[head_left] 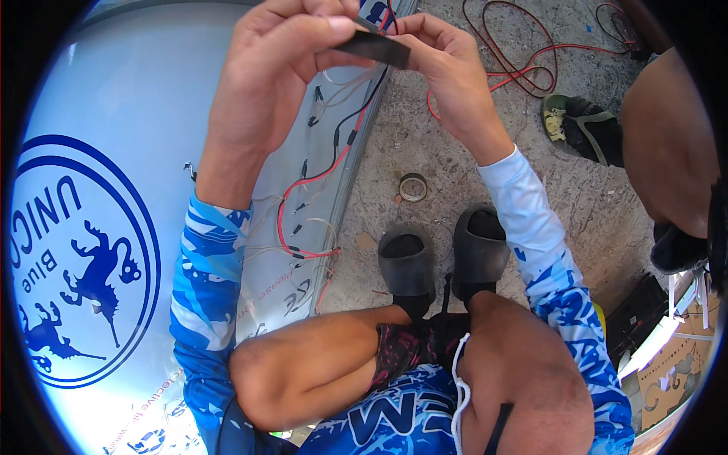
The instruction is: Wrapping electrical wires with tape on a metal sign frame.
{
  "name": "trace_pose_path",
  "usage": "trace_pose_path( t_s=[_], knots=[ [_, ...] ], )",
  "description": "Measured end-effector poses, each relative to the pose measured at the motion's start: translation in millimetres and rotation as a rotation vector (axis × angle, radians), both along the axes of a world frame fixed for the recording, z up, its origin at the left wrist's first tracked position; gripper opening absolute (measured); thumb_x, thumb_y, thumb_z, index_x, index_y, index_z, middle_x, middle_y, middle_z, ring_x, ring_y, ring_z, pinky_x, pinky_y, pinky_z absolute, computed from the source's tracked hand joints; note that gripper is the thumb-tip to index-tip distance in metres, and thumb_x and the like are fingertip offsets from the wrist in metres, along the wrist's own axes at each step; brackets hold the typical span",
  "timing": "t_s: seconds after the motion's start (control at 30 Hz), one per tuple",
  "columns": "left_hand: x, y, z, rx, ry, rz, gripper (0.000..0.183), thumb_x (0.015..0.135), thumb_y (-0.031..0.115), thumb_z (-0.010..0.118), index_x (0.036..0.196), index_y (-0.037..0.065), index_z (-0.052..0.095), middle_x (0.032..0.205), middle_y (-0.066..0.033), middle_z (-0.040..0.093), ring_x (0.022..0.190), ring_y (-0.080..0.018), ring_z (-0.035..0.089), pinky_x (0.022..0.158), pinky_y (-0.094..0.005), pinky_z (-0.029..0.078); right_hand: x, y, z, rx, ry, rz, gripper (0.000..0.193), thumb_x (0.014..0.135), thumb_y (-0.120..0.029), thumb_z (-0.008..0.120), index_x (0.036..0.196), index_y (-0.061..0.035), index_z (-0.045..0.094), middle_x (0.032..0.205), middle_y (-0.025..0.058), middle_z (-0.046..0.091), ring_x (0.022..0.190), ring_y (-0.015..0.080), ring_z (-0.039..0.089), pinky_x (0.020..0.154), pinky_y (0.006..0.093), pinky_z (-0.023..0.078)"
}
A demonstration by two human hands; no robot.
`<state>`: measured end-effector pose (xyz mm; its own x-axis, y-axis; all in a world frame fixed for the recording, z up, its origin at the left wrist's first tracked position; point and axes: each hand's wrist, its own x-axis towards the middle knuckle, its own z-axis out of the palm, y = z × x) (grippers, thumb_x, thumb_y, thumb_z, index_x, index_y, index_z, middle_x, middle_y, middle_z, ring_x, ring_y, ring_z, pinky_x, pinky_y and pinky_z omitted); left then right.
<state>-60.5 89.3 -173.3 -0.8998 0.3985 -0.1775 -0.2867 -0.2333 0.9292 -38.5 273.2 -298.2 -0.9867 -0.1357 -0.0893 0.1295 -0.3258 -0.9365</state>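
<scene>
Both my hands are raised at the top, close together over the edge of a white panel [98,98]. My left hand [273,76] is closed, its thumb pressing on one end of a strip of black tape [377,50]. The strip stretches across to my right hand [447,64], whose fingers are pinched around a red and black wire [384,24] by the tape; the exact grip is partly hidden. Below, red and black wires [282,216] with black-wrapped joints run along the panel's edge. Thin clear leads with small dark ends [313,120] come out of the panel.
On the concrete floor lie a tape roll [413,187] and a loose coil of red and black cable [523,72]. My feet in dark slides [406,262] stand below it. Another person's leg [671,144] and sandal [580,129] are at the right, above a cardboard piece [675,371].
</scene>
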Motion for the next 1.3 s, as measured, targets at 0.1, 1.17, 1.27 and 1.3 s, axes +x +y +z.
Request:
trace_pose_path(
  t_s=[0.1, 1.17, 1.27, 1.3],
  knots=[
    [2.0, -5.2, -12.5, -0.123, 0.012, 0.008, 0.017, 0.082, 0.004, 0.07, 0.088, 0.009, 0.055, 0.105, -0.0071, 0.052, 0.089, -0.0175, 0.067, 0.08, -0.0293, 0.053, -0.9, -0.1, 2.8, -0.072, -0.06, 0.027, 0.013, 0.096, -0.011, 0.066, 0.104, -0.001, 0.069, 0.097, 0.0033, 0.074, 0.088, 0.0071, 0.067, 0.08, 0.0242, 0.051],
    [23.1, 24.6, -40.2, -0.59, 0.565, 0.276, 0.073, 0.078, -0.017, 0.08, 0.124, 0.002, 0.027, 0.127, -0.0093, 0.034, 0.119, -0.024, 0.058, 0.094, -0.0373, 0.064, 1.3, 3.2, 32.0, -0.371, -0.129, 0.126, 0.014, 0.101, -0.007, 0.066, 0.11, 0.0028, 0.064, 0.1, 0.0066, 0.069, 0.091, 0.0131, 0.067, 0.088, 0.0302, 0.058],
    [24.4, 29.4, -38.3, -0.684, 0.573, 0.319, 0.038, 0.091, 0.0, 0.07, 0.113, 0.001, 0.04, 0.123, -0.0152, 0.047, 0.125, -0.0329, 0.056, 0.109, -0.0503, 0.053, -4.0, 4.3, 32.1, -0.279, -0.081, 0.16, 0.012, 0.101, -0.006, 0.066, 0.109, 0.0022, 0.062, 0.101, 0.0064, 0.068, 0.093, 0.0128, 0.067, 0.088, 0.0288, 0.057],
    [21.0, 29.4, -42.9, -0.645, 0.629, 0.336, 0.044, 0.086, -0.004, 0.072, 0.113, 0.002, 0.037, 0.118, -0.0115, 0.041, 0.115, -0.0258, 0.055, 0.097, -0.0389, 0.056, -2.6, 3.4, 34.5, -0.283, -0.091, 0.165, 0.012, 0.101, -0.006, 0.066, 0.109, 0.0022, 0.062, 0.101, 0.0064, 0.068, 0.093, 0.0128, 0.067, 0.088, 0.0288, 0.057]
  ],
)
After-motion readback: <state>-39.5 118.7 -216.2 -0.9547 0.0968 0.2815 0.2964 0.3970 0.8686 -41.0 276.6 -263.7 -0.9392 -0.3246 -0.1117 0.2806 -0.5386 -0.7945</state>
